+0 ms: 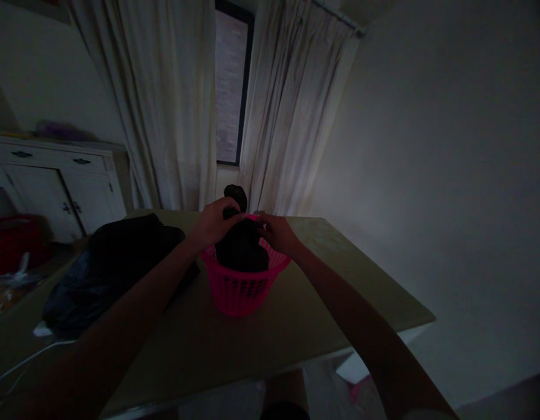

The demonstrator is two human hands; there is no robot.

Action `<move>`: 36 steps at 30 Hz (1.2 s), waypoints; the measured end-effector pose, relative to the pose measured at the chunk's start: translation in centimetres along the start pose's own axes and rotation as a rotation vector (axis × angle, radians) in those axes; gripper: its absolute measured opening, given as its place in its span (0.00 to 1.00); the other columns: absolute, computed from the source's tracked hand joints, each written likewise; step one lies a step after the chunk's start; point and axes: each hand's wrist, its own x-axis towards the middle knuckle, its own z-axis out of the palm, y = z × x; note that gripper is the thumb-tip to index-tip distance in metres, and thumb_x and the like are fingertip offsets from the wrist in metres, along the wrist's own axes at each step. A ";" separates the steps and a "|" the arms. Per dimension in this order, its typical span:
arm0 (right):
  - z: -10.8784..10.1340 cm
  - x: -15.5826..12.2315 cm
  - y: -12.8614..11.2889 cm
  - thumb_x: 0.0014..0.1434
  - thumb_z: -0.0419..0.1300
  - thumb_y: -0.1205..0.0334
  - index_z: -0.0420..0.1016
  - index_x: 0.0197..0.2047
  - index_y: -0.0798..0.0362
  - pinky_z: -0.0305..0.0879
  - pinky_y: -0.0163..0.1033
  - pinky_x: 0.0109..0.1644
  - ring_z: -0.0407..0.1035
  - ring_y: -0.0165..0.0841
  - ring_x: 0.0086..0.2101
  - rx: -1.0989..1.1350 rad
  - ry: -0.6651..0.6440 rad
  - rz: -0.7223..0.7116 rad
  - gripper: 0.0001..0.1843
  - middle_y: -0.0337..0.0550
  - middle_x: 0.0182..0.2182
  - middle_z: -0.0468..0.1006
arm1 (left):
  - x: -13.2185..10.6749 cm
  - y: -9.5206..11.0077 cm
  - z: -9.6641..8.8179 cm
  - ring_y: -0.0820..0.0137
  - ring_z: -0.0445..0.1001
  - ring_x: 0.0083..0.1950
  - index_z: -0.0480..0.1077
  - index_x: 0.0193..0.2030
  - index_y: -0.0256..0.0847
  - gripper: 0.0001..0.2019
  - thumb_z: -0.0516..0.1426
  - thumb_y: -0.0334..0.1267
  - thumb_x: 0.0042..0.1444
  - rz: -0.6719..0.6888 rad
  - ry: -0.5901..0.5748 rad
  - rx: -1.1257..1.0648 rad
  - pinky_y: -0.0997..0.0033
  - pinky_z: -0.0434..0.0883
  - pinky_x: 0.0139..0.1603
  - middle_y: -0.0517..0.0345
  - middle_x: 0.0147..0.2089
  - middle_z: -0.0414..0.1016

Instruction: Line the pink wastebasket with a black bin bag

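Note:
A pink plastic basket stands on the table, stuffed with a dark cloth bundle that rises above its rim. My left hand grips the top of that bundle, a dark knot sticking up beside it. My right hand rests on the bundle's right side at the basket rim, fingers curled on the cloth. The room is dim, so the finer details of the cloth are hard to make out.
A heap of dark clothing lies on the table left of the basket. A white cable trails at the front left. A white cabinet and a red object stand at left; curtains and a window behind.

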 end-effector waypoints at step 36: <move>-1.6 -0.6 3.9 0.59 0.63 0.65 0.80 0.40 0.53 0.69 0.41 0.50 0.74 0.34 0.42 0.183 0.150 0.152 0.06 0.42 0.40 0.79 | 0.9 -3.5 -1.9 0.69 0.74 0.33 0.75 0.35 0.39 0.16 0.70 0.33 0.37 -0.669 0.286 -0.906 0.72 0.70 0.34 0.60 0.30 0.76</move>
